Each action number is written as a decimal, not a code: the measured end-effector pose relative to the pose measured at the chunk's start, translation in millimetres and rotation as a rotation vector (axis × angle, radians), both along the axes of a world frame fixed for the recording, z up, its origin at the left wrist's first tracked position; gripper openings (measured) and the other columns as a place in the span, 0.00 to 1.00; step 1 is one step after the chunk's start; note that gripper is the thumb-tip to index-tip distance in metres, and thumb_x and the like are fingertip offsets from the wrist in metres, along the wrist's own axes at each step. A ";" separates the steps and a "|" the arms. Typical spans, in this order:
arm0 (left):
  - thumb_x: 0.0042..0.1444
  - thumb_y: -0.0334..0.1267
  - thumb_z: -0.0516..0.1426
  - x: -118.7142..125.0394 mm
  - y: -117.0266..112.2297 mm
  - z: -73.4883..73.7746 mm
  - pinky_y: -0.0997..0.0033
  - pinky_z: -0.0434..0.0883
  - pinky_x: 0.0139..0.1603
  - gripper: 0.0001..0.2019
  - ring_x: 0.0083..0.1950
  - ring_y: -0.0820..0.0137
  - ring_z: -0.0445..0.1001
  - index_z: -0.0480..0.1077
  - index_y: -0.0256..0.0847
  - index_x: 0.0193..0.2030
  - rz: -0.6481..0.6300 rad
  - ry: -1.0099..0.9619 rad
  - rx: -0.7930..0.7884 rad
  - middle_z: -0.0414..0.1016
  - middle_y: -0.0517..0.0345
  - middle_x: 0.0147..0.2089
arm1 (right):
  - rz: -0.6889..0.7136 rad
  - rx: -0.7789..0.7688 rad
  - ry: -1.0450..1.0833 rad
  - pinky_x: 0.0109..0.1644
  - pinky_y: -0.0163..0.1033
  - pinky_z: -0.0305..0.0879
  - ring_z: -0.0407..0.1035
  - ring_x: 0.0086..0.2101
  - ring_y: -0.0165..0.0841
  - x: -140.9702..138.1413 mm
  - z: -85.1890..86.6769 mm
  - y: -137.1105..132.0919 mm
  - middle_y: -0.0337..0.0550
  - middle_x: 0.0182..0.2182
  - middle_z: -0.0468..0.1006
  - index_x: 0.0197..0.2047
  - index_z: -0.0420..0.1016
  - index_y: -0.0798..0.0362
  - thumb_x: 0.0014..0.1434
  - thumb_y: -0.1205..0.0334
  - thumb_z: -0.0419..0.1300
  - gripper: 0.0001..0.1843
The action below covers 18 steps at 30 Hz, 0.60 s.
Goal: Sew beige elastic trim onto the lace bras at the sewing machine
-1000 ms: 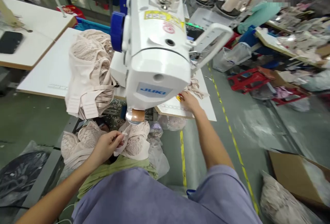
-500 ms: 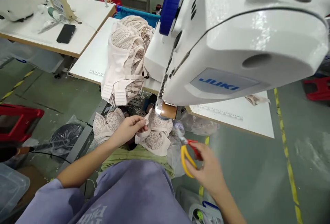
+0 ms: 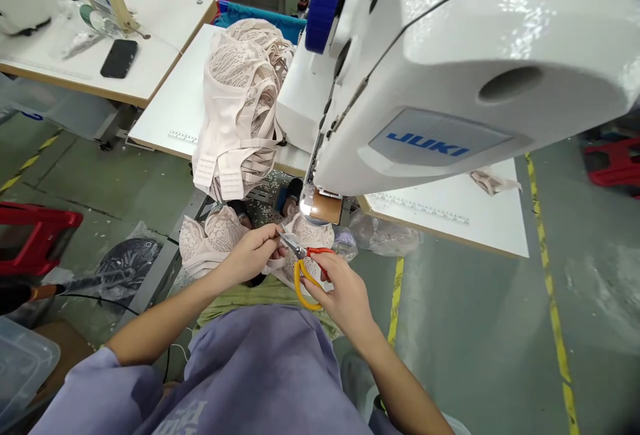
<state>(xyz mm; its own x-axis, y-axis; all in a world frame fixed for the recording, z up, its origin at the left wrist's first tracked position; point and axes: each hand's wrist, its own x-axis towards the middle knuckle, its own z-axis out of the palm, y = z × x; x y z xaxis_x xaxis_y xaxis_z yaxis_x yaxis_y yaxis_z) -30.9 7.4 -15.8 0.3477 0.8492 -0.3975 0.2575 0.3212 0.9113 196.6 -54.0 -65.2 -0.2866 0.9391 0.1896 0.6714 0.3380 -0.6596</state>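
scissors (image 3: 301, 250): shiny metal blades, smooth plastic-looking loops
lap garment (image 3: 311, 229): matt cloth, textured lace
garment pile (image 3: 233, 95) over the worktop's (image 3: 173, 98) front edge: matt cloth, openwork lace
worktop: smooth top, wood-like edge
sewing machine (image 3: 450, 88): glossy, smooth casing

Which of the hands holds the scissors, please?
The right hand, gripping the scissors by the red and yellow handles; the left hand pinches pale fabric near the tips.

Your left: black phone (image 3: 119, 59) on white table (image 3: 155, 8), red stool (image 3: 57, 225), clear bin (image 3: 25, 361); your right: yellow floor tape (image 3: 555, 315).
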 end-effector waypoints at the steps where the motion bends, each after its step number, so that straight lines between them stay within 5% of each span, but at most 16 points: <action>1: 0.62 0.35 0.49 -0.7 0.1 -0.9 0.73 0.66 0.33 0.09 0.32 0.72 0.68 0.69 0.41 0.36 0.005 -0.011 -0.003 0.71 0.60 0.32 | -0.007 -0.031 0.020 0.38 0.42 0.74 0.76 0.41 0.38 1.9 -1.2 -2.1 0.47 0.48 0.79 0.56 0.70 0.46 0.63 0.59 0.61 0.18; 6: 0.65 0.47 0.51 -5.8 3.1 -1.6 0.76 0.59 0.25 0.13 0.25 0.75 0.59 0.68 0.41 0.37 0.017 -0.037 0.014 0.63 0.64 0.27 | -0.119 -0.092 0.197 0.29 0.37 0.69 0.68 0.27 0.30 10.1 -7.0 -17.3 0.44 0.41 0.76 0.53 0.70 0.47 0.58 0.63 0.62 0.19; 11: 0.66 0.51 0.52 -6.2 4.9 -0.5 0.77 0.58 0.23 0.17 0.23 0.77 0.58 0.65 0.41 0.33 0.026 -0.049 0.027 0.65 0.63 0.28 | -0.078 -0.097 0.236 0.32 0.39 0.70 0.70 0.33 0.35 4.4 -9.7 -20.8 0.47 0.43 0.74 0.54 0.69 0.48 0.49 0.63 0.65 0.28; 18: 0.64 0.53 0.54 -0.2 5.4 2.3 0.76 0.65 0.27 0.17 0.28 0.74 0.68 0.70 0.39 0.38 0.010 -0.081 -0.029 0.73 0.59 0.30 | -0.086 -0.077 0.253 0.37 0.43 0.73 0.74 0.40 0.39 -15.5 -10.1 -3.0 0.47 0.45 0.77 0.53 0.70 0.48 0.51 0.61 0.65 0.25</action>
